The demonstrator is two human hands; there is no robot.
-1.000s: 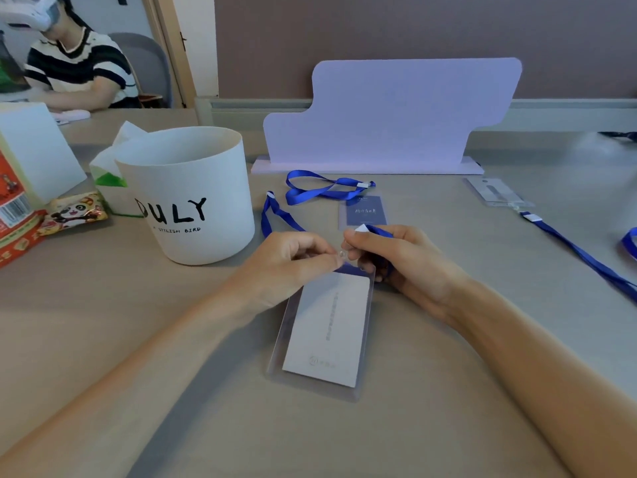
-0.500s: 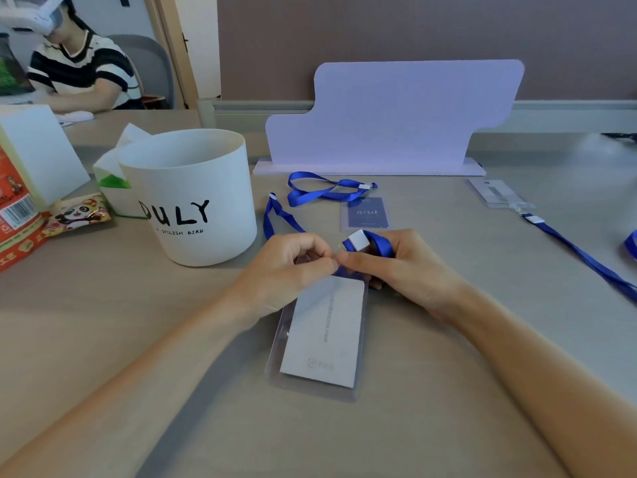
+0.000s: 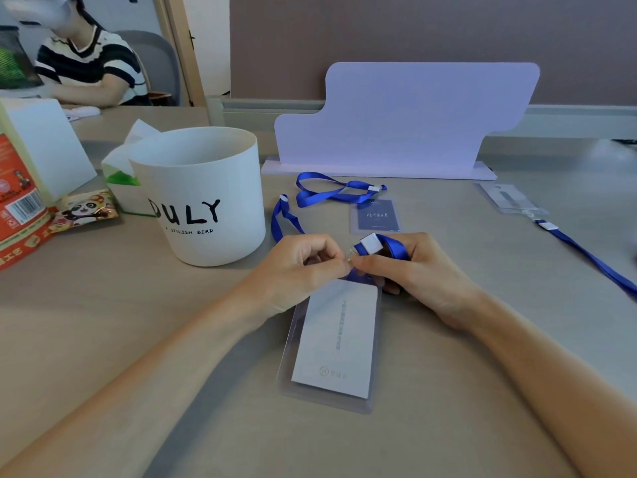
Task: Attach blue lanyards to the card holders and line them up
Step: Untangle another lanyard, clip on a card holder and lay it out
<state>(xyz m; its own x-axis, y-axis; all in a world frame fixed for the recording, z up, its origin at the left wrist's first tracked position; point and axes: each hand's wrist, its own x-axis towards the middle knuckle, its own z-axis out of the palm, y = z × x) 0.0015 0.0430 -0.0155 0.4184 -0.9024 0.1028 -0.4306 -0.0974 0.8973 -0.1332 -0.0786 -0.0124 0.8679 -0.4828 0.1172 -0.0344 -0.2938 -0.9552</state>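
A clear card holder (image 3: 331,343) with a white card inside lies on the table in front of me. My left hand (image 3: 296,270) pinches its top edge. My right hand (image 3: 413,270) pinches the clip end of a blue lanyard (image 3: 379,244) right at that top edge; the lanyard's white crimp sticks up above my fingers. The strap runs off behind my left hand (image 3: 282,219). Farther back lies a second holder with a dark blue card (image 3: 377,215) and its own coiled lanyard (image 3: 331,191). A third holder (image 3: 510,198) with a lanyard (image 3: 593,257) lies at the right.
A white "DULY" bucket (image 3: 203,201) stands left of my hands, with a tissue pack (image 3: 124,167), a panda snack packet (image 3: 86,210) and a red box (image 3: 17,208) beyond it. A pale lilac stand (image 3: 396,122) rises at the back. Another person sits at the far left.
The lanyard's white crimp end has risen above my right fingers, and both hands have drawn tight together at the holder's top. The holder has shifted slightly away from me.
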